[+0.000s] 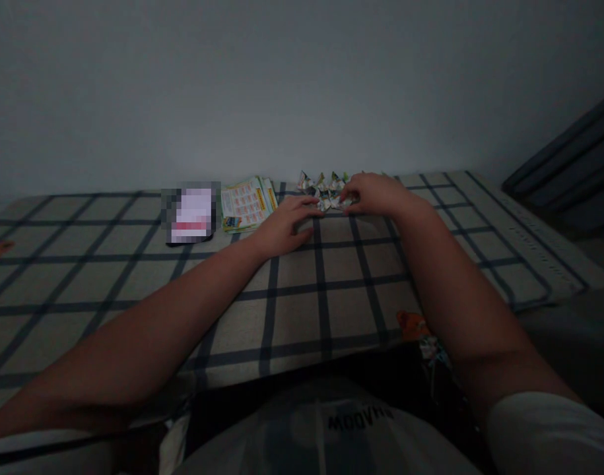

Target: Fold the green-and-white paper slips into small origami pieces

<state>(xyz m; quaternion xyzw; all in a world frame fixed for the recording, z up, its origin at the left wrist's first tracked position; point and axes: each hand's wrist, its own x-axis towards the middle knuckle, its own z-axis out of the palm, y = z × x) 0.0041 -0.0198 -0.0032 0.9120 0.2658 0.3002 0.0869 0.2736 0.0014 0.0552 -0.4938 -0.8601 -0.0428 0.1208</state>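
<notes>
Small folded pieces of printed paper (322, 183) with pointed tips stand in a cluster near the wall. My left hand (288, 225) is at the left side of the cluster, its fingers stretched out and apart, the fingertips by the nearest piece. From the right, my right hand (378, 194) reaches in with thumb and fingers bent together on a folded paper piece (336, 199), which the fingers partly hide. Left of my hands lies a stack of printed leaflets (245, 204).
A checked tablecloth (302, 297) covers the table. A phone-like object with a blurred screen (193, 214) lies left of the leaflets. Behind is a plain wall (292, 86); a dark curtain (573, 158) hangs at right. Orange shapes (411, 324) mark the near edge.
</notes>
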